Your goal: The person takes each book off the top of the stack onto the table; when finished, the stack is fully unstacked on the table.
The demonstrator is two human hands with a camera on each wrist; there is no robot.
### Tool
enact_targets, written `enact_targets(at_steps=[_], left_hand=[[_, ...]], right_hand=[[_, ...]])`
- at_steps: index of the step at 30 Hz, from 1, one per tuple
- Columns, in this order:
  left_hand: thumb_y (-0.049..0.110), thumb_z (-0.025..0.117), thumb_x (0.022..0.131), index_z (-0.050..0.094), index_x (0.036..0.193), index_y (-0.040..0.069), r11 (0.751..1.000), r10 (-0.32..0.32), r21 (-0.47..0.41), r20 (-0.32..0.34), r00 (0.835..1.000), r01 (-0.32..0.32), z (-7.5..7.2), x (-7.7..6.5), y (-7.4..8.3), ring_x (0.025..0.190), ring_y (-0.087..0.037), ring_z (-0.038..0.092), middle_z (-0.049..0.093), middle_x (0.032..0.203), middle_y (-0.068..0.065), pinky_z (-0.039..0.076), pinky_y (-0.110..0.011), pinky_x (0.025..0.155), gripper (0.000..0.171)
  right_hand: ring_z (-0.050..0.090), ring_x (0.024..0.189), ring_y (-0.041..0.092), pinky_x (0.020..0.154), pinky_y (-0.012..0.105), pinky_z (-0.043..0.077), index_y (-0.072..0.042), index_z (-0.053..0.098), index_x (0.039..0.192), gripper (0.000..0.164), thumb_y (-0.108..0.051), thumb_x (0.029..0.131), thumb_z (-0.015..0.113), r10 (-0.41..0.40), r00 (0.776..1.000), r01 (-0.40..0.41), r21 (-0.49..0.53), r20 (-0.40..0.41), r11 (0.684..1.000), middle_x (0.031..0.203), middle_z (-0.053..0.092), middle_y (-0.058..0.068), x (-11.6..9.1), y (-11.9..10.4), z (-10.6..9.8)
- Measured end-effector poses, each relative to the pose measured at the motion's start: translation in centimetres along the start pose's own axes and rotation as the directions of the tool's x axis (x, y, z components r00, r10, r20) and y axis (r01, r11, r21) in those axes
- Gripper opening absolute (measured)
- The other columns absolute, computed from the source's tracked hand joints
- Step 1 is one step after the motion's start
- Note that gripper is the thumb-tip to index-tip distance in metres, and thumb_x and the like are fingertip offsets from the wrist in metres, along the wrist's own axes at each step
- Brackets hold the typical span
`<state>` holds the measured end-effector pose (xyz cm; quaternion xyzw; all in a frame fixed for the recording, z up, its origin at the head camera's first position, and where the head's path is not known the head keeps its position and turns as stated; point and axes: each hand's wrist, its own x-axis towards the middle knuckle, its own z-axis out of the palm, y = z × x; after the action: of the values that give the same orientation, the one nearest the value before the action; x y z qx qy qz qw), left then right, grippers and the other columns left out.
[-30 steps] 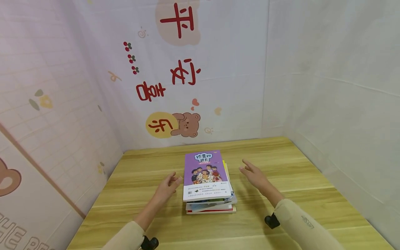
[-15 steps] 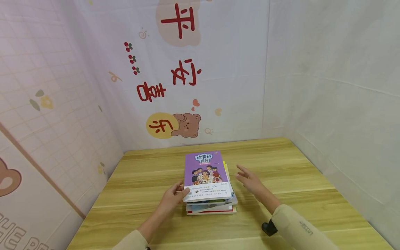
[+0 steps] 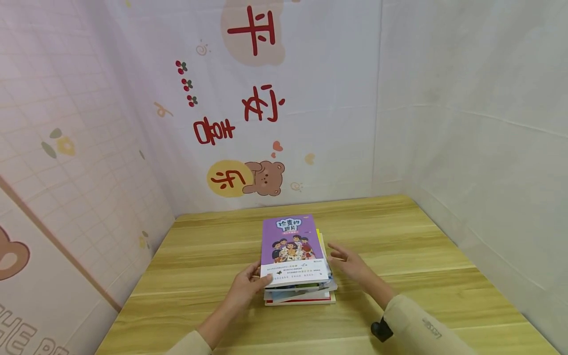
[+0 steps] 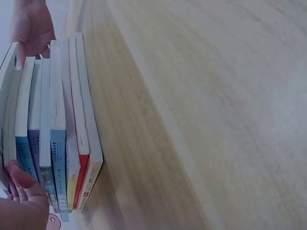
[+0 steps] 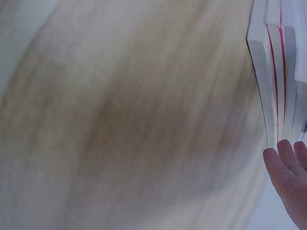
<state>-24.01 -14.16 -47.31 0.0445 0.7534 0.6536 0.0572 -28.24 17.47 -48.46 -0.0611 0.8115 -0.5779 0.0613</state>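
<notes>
Half a two-handed hold, I'd guess: left grip (image 3: 246,285) holds the stack (image 3: 291,241); right grip (image 3: 352,266), wide, should come closer

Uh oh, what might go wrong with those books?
The stack of books has uneven edges, so some books might slide out if it's lifted or pushed. The left hand is at the near left corner, and the right hand is on the other side with its fingers stretched out, so the pile could twist if only one hand pulls. The purple book lies on top, so it might slip off first.
</notes>
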Motion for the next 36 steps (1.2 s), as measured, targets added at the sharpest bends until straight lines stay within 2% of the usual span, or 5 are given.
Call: enact_targets(at_steps=[9,17,25,30,36], left_hand=[[0.009,0.069,0.093,0.039,0.143,-0.015,0.998,-0.027,-0.06,-0.022,0.999,0.025,-0.6,0.2,0.1,0.087,-0.015,0.061,0.059,0.105,-0.013,0.055,-0.048,0.083,0.063],[0.004,0.064,0.094,0.043,0.142,-0.013,0.997,-0.023,-0.081,-0.043,0.999,0.019,-2.2,0.5,-0.4,0.089,-0.015,0.062,0.064,0.114,-0.016,0.053,-0.042,0.083,0.055],[-0.002,0.066,0.09,0.034,0.146,-0.013,0.985,-0.041,-0.169,0.033,0.999,0.046,-2.6,0.4,-0.4,0.089,-0.013,0.058,0.061,0.113,-0.011,0.049,-0.029,0.073,0.066],[-0.003,0.067,0.089,0.028,0.149,-0.012,0.975,-0.031,-0.218,0.082,0.996,0.048,-2.5,0.5,-0.5,0.096,-0.014,0.06,0.058,0.122,-0.016,0.052,-0.031,0.081,0.072],[-0.005,0.067,0.089,0.025,0.149,-0.013,0.969,-0.02,-0.243,0.086,0.996,0.04,-2.3,0.6,-0.5,0.102,-0.017,0.06,0.049,0.136,-0.027,0.053,-0.032,0.086,0.074]], right_hand=[[0.045,0.131,0.046,0.107,0.059,0.036,-0.003,0.048,0.146,0.054,-0.022,0.098,0.065,-0.019,1.0,0.019,0.021,0.017,1.0,0.138,0.051,0.031,-0.3,0.3,1.0],[0.042,0.134,0.044,0.109,0.061,0.032,-0.012,0.053,0.144,0.05,-0.029,0.099,0.063,0.006,0.999,-0.007,0.015,0.04,1.0,0.14,0.053,0.024,-0.5,0.6,1.3],[0.044,0.134,0.041,0.109,0.058,0.035,-0.012,0.048,0.148,0.058,-0.033,0.097,0.064,-0.014,0.998,0.014,-0.003,0.065,1.0,0.142,0.052,0.022,-0.6,0.6,1.5],[0.044,0.133,0.042,0.107,0.059,0.036,-0.012,0.044,0.151,0.058,-0.032,0.099,0.062,-0.034,0.997,0.036,-0.027,0.062,0.999,0.14,0.052,0.026,-0.9,0.5,1.3],[0.042,0.135,0.042,0.108,0.06,0.034,-0.013,0.046,0.15,0.056,-0.032,0.1,0.061,-0.037,0.997,0.038,-0.022,0.063,0.999,0.142,0.05,0.026,-1.2,0.5,1.2]])
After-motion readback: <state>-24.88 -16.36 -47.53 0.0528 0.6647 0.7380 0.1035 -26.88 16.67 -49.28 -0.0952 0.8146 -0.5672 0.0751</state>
